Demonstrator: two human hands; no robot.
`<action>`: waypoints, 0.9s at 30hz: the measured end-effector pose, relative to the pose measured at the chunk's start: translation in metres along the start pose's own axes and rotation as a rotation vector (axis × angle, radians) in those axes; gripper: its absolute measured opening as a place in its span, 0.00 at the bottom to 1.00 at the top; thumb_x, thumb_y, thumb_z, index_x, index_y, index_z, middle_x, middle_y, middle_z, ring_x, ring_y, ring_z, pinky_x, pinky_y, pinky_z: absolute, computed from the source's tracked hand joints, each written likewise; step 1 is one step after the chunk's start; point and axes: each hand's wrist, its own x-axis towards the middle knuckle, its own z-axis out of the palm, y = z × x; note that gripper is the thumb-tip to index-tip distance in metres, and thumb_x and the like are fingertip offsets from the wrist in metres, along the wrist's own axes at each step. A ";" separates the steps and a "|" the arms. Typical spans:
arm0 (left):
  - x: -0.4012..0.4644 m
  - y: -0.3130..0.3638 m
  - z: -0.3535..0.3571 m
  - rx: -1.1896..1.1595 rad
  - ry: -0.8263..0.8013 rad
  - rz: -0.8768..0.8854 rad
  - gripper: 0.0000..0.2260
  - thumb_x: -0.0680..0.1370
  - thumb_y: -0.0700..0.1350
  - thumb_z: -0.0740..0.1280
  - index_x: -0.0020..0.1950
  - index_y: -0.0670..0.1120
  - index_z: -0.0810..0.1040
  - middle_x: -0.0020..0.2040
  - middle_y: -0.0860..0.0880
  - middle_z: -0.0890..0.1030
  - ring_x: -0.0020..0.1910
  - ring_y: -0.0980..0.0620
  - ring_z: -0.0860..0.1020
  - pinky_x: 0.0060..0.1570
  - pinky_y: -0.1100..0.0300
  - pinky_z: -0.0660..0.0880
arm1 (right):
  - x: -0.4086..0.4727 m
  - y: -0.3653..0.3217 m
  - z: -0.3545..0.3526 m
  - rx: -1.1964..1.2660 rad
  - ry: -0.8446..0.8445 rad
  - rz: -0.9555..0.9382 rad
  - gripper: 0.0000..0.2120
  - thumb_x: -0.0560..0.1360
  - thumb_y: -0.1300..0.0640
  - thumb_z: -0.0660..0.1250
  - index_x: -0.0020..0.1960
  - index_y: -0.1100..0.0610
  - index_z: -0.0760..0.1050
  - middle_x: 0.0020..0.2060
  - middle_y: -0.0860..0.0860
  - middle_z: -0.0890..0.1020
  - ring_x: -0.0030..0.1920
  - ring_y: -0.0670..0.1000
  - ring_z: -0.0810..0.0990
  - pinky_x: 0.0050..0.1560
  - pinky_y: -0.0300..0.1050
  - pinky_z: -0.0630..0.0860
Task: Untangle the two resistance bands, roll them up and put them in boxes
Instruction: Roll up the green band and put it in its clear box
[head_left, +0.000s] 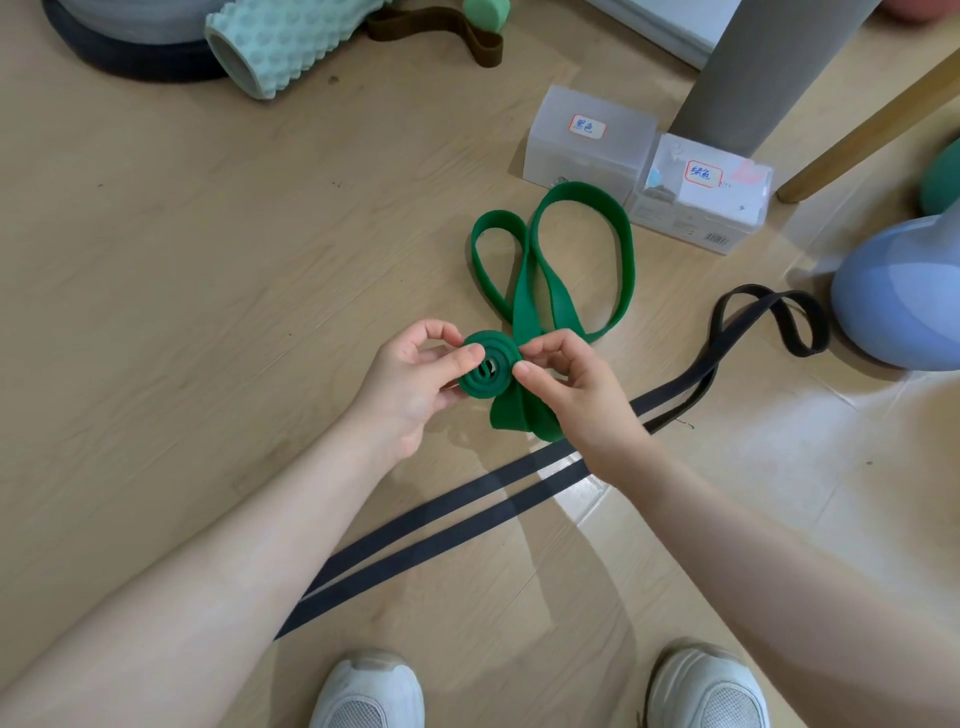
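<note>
The green resistance band (618, 270) is partly wound into a small coil above the floor, and its loose end lies in loops on the floor beyond my hands. My left hand (415, 379) pinches the coil's left side between thumb and fingers. From the right, my right hand (566, 379) pinches the coil and the strip leading into it. The black resistance band (467, 512) lies apart on the floor, stretched diagonally under my right forearm, with its far end looped at the right. Two translucent boxes stand behind: one (587, 140) with a red-bordered label, another (701, 197) beside it, also labelled.
A mint foam roller (275, 41), dark round pads and a brown band (447, 36) lie at the back left. A grey post (753, 67), a wooden leg (872, 124) and a blue rounded object (904, 296) stand at the right. My white shoes (369, 691) are at the bottom.
</note>
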 end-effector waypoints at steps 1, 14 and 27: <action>0.000 -0.002 0.001 -0.027 0.025 -0.007 0.06 0.75 0.35 0.66 0.44 0.45 0.71 0.45 0.43 0.82 0.46 0.49 0.81 0.45 0.57 0.79 | -0.001 0.001 0.004 0.029 0.008 0.012 0.05 0.74 0.56 0.66 0.50 0.53 0.73 0.49 0.53 0.81 0.51 0.54 0.81 0.54 0.51 0.79; 0.005 -0.001 -0.020 0.264 -0.189 -0.084 0.06 0.74 0.40 0.69 0.43 0.44 0.72 0.45 0.44 0.79 0.49 0.48 0.77 0.59 0.52 0.72 | 0.012 -0.020 -0.008 -0.325 -0.146 -0.159 0.10 0.73 0.58 0.68 0.54 0.55 0.75 0.50 0.50 0.82 0.49 0.48 0.82 0.51 0.47 0.80; 0.000 0.020 -0.028 0.533 -0.301 -0.027 0.06 0.74 0.37 0.69 0.44 0.46 0.73 0.42 0.47 0.83 0.38 0.56 0.81 0.35 0.65 0.77 | 0.012 -0.027 0.012 -0.583 -0.320 -0.164 0.17 0.73 0.53 0.69 0.57 0.56 0.67 0.50 0.51 0.82 0.45 0.46 0.81 0.46 0.39 0.79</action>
